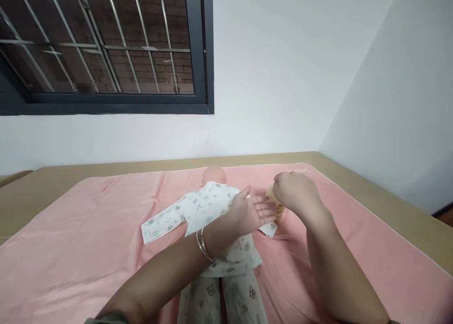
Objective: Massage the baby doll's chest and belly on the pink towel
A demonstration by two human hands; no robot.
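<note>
A baby doll [213, 175] in a white printed sleepsuit [205, 206] lies on its back on a pink blanket [85, 234]. My left hand [251, 210] reaches across the doll's chest, palm up and fingers stretched out, wearing thin bangles at the wrist. My right hand [295, 191] hovers just right of it, fingers curled round a small pale yellowish object [275, 202] that I cannot make out clearly. The doll's far sleeve [269, 227] lies under my hands.
The blanket covers a tan mattress [389, 206] pushed into a corner of white walls. A barred dark-framed window [106, 45] is set in the wall at upper left.
</note>
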